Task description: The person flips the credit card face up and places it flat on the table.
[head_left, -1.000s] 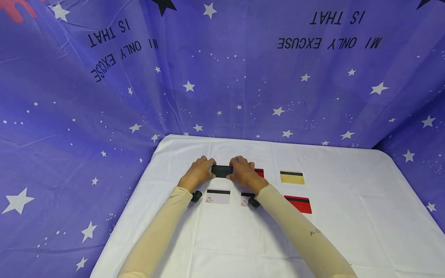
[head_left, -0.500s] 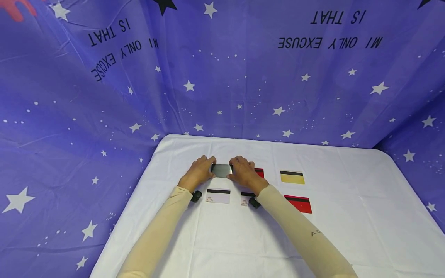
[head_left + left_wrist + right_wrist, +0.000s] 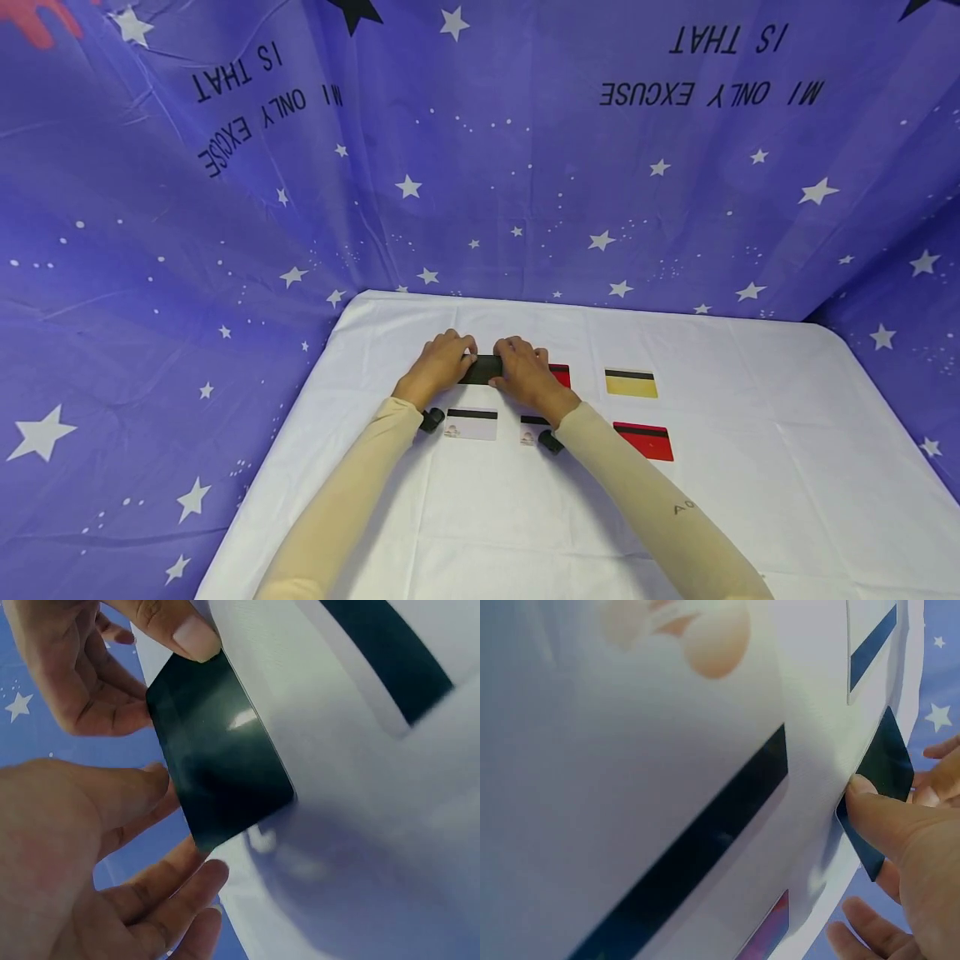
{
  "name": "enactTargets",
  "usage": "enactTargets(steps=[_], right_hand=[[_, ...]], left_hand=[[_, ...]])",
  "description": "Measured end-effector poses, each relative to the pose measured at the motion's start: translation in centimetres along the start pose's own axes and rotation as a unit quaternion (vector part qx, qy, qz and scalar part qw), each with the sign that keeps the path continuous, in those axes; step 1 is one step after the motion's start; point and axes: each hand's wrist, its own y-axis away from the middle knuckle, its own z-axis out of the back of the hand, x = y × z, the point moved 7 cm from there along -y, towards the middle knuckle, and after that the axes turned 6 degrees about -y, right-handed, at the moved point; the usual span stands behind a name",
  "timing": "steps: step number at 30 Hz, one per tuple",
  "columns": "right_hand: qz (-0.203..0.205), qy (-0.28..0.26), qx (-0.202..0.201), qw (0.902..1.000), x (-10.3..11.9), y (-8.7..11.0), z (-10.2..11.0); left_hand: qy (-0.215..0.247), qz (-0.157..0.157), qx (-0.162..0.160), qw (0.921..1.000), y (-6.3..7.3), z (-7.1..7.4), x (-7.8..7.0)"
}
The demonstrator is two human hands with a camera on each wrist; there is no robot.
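Observation:
Both hands hold a dark, glossy card (image 3: 483,370) above the white table in the head view. My right hand (image 3: 522,368) pinches its right end, the thumb on the front face and fingers behind. In the left wrist view the dark card (image 3: 225,757) is tilted and catches a bright reflection. My left hand (image 3: 444,364) has its thumb and a finger at the card's far edge, toward its left part; other fingertips show near a lower corner. Seen from the right wrist, the card (image 3: 889,761) is raised from the cloth and casts a shadow.
A light card with a black stripe (image 3: 471,425) lies nearest the hands; a similar card (image 3: 528,434) is partly covered by the right wrist. Two red cards, one upper (image 3: 561,375) and one lower (image 3: 651,443), and a yellow card (image 3: 631,384) lie rightward on the white cloth (image 3: 810,450).
The card's face, dark at first, turned pale with glare, then dark again. My left hand has shifted right along the card, its thumb now at the top edge. My right hand stays nearly still.

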Motion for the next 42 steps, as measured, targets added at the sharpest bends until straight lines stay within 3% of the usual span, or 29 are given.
enactTargets(steps=[10, 20, 27, 34, 39, 42], right_hand=[[0.032, 0.009, -0.021, 0.9992, 0.4, 0.7, 0.5], [0.08, 0.041, -0.023, 0.9957, 2.9, 0.8, 1.2], [0.087, 0.044, -0.03, 0.9947, 3.8, 0.8, 1.6], [0.079, 0.013, -0.036, 0.9962, 3.3, 0.6, 2.0], [0.07, -0.046, -0.041, 0.9956, 2.5, 0.1, 2.6], [0.065, -0.093, -0.045, 0.9925, 2.0, -0.2, 3.0]], left_hand=[[0.019, -0.001, 0.006, 0.9998, -0.8, -0.1, -0.4], [0.038, -0.021, 0.018, 0.9989, -0.3, 1.1, -1.1], [0.089, -0.001, 0.005, 0.996, 0.0, 1.6, -0.4], [0.176, -0.015, -0.013, 0.9842, -0.1, 2.3, 0.9], [0.264, -0.024, -0.016, 0.9642, 0.0, 2.7, 1.8], [0.29, -0.04, 0.008, 0.9561, 0.1, 2.2, 2.0]])
